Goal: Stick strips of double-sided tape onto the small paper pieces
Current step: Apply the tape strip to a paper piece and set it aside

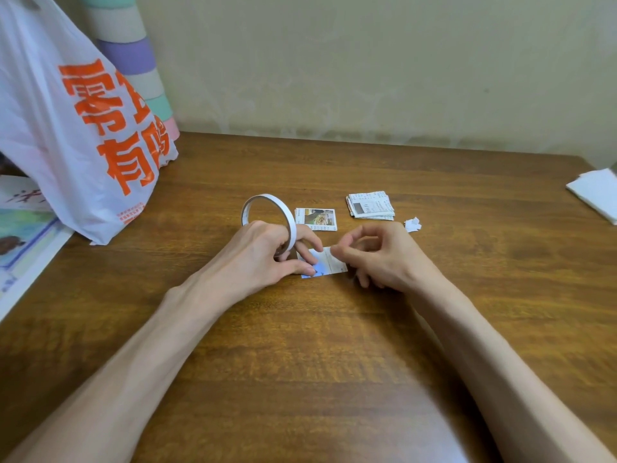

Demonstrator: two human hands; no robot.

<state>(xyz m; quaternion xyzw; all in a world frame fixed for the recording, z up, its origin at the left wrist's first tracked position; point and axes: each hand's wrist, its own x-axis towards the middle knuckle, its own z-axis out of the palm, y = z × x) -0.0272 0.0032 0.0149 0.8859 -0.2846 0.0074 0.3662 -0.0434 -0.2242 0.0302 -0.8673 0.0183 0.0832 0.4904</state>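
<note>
Orange Chinese characters marked the plastic bag (50, 128). Left hand (263, 259) gripped the double-sided tape roll (289, 222), fingertips (310, 270) pressing the small paper piece (329, 266); right hand (380, 259) pinched its edge beside them.

Plastic bag (66, 135) across table's (334, 362) left corner

A brown wood-grain bench (334, 345) stands flush against a pale, mottled wall (367, 61) stained along its foot. Soft, even light falls across the wood, while a white plastic bag (50, 135) with orange lettering and a pastel-banded column (133, 51) fill the left corner.
</note>
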